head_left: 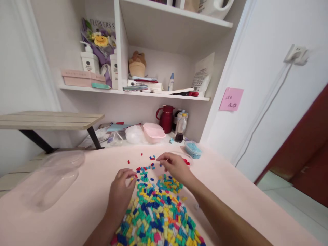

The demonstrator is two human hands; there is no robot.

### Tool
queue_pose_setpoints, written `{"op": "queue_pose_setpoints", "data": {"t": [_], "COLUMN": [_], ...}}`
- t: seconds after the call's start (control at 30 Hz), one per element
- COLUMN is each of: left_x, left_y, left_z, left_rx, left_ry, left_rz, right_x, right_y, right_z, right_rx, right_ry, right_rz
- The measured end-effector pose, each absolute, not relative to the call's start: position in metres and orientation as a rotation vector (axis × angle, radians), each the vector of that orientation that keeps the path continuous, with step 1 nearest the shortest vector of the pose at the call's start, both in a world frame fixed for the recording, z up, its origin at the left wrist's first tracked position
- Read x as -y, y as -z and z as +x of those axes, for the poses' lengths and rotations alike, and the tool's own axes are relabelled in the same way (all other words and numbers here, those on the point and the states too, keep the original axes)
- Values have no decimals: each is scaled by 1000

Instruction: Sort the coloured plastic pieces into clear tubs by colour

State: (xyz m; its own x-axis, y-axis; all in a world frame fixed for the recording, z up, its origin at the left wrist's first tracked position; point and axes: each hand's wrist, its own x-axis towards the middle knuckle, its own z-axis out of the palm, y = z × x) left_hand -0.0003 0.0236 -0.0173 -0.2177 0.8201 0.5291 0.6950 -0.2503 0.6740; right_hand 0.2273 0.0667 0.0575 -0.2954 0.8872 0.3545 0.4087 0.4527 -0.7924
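A big spread of small coloured plastic bricks (153,212) covers the middle of the pink table. At its upper left edge, my left hand (120,188) pinches a small red brick (135,176) between thumb and finger. My right hand (176,167) hovers over the far side of the bricks, fingers bent downward and apart. A blue brick (160,165) shows just below its fingertips, apparently not gripped. Partly hidden behind that hand stands a clear tub holding red bricks (188,162). Under its wrist, a clear container of mixed bricks (169,183) sits beside the spread.
A clear tub of light blue bricks (193,150) stands at the back right. Clear empty containers (56,177) lie on the left. Behind are a pink bowl (153,132), a red jug (166,119), a bottle (181,128) and shelves. A wooden stand (48,120) rises at left.
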Motion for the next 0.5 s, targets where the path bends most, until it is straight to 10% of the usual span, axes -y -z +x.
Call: {"op": "queue_pose_setpoints", "data": {"t": [0.5], "left_x": [-11], "left_y": [4], "left_z": [11], "left_rx": [-1553], "left_ry": [-1737], "left_rz": [2176], "right_x": [-37], "right_y": [-26], "right_z": [178], "right_rx": [1778], "right_ry": [-1337], "right_rz": [-1014]}}
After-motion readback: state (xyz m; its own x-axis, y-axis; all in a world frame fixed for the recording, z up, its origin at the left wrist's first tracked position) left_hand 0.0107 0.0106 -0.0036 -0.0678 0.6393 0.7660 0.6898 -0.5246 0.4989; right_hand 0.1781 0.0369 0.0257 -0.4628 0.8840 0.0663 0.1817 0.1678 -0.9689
